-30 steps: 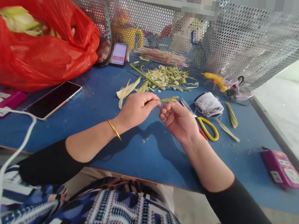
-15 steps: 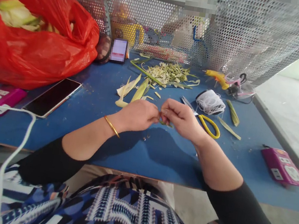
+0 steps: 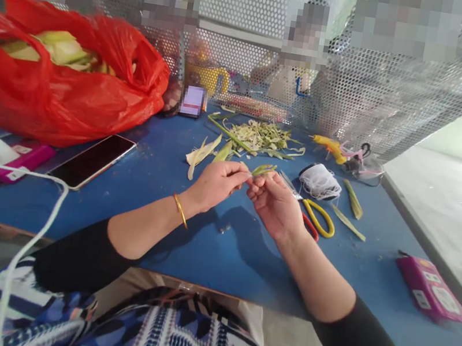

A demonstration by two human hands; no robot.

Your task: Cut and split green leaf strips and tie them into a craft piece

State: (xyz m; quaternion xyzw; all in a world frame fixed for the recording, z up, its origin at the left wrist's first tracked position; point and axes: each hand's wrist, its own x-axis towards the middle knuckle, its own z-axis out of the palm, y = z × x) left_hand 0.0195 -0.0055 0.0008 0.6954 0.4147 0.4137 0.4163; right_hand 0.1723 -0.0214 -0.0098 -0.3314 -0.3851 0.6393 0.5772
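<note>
Over the middle of the blue table, my left hand [image 3: 221,184] and my right hand [image 3: 277,205] meet fingertip to fingertip. A small green strip of corn husk [image 3: 265,169] sticks up from the closed fingers of my right hand, whose palm is turned upward. My left thumb and forefinger are pinched at the strip's left end; what lies between them is too small to make out. Beside my right hand are scissors [image 3: 321,217] with yellow and red handles and a spool of white thread [image 3: 320,182]. Pale husk pieces [image 3: 201,154] lie beyond my left hand.
A red plastic bag [image 3: 106,100] of husks stands at left, near a dark phone [image 3: 93,162] and a white cable [image 3: 34,235]. Husk scraps [image 3: 260,137] are heaped before the perforated metal screen [image 3: 243,8]. A yellow glue gun [image 3: 330,148] and a magenta pack [image 3: 432,288] are at right.
My right hand has rolled palm up, and the green husk strip now shows above its fingers. The red scissor handle has come into sight. The whole view has shifted a little.
</note>
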